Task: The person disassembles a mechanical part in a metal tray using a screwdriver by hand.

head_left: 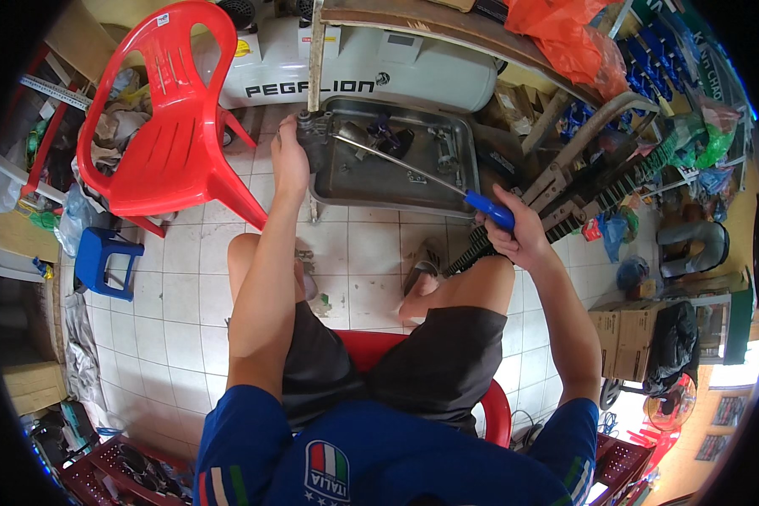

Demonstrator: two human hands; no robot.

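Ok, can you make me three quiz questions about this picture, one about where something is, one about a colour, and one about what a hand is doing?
1. Where is the metal tray?
A. on the floor in front of the person
B. on the red chair
C. on the blue stool

2. What colour is the screwdriver handle?
A. yellow
B. blue
C. green

3. What is the right hand doing?
A. resting open on a knee
B. gripping the screwdriver handle
C. holding a cup

Answers:
1. A, the tray sits on the white tiles beyond the knees.
2. B, the handle in the fist is blue.
3. B, the fingers wrap around the handle while the left hand holds the metal part at the tray's corner.
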